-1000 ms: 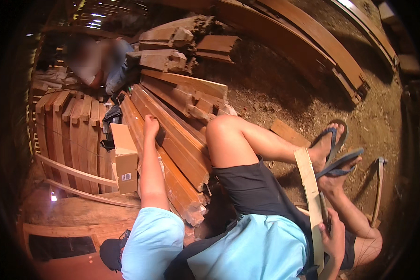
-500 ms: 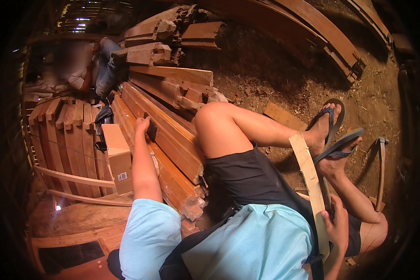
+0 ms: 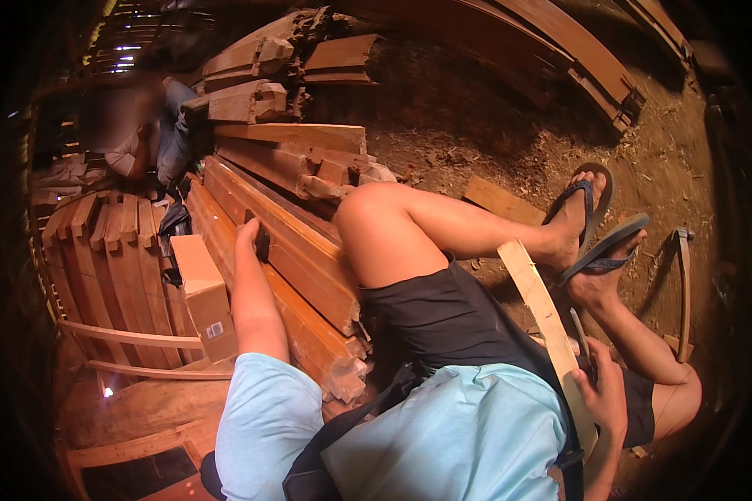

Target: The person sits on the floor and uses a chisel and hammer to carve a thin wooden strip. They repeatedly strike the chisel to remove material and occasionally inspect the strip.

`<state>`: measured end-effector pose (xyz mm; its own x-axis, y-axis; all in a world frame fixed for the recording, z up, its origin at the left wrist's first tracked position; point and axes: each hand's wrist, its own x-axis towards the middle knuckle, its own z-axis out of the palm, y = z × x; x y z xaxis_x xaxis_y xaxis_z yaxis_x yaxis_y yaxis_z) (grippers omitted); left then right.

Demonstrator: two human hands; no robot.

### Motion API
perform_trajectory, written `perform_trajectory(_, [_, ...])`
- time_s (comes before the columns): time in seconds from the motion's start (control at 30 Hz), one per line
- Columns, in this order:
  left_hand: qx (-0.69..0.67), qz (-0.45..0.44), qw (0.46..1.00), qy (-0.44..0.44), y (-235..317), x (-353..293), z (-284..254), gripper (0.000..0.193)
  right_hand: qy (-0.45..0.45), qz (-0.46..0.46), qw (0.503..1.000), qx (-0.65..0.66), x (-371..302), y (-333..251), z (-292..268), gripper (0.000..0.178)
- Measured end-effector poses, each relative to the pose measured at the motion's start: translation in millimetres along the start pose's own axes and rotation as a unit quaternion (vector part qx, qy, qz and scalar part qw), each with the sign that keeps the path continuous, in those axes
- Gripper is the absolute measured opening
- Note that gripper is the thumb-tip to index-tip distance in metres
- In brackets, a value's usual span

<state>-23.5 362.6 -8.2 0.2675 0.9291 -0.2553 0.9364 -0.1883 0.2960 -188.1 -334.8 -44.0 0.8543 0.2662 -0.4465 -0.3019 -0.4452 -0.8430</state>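
Left hand [image 3: 248, 236] stretched out to the person's left, fingers closed on a small dark object [image 3: 262, 242] resting on the top edge of the stacked timber beams [image 3: 309, 259]; kind of object too dark to tell. Right hand [image 3: 597, 388] drawn in near the right hip, clenched around a thin dark blade-like tool [image 3: 581, 334] and touching the pale wooden slat [image 3: 545, 313], long axis running from the shirt hem up and away toward the sandalled feet [image 3: 597, 225], so right hand much the nearer. Cardboard box [image 3: 202, 294] just beside the left forearm, at the near end of the beam stack.
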Motion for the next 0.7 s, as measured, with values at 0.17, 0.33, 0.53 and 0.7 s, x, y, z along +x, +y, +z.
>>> perform_trajectory(0.17, [-0.027,0.003,0.999,0.026,-35,81,5,0.052,-0.015,0.020,1.000,0.008,1,-7,0,0.048])
perform_trajectory(0.33, [-0.112,0.071,0.991,0.030,-55,125,12,0.057,-0.024,0.038,0.999,0.030,2,-4,0,0.050])
perform_trajectory(0.53, [-0.084,-0.017,0.996,-0.017,-33,99,14,0.050,-0.023,0.066,0.997,0.032,1,-5,0,0.049])
perform_trajectory(0.7, [-0.078,-0.019,0.996,-0.048,-37,95,2,0.040,-0.029,0.081,0.995,0.040,0,-3,-2,0.049])
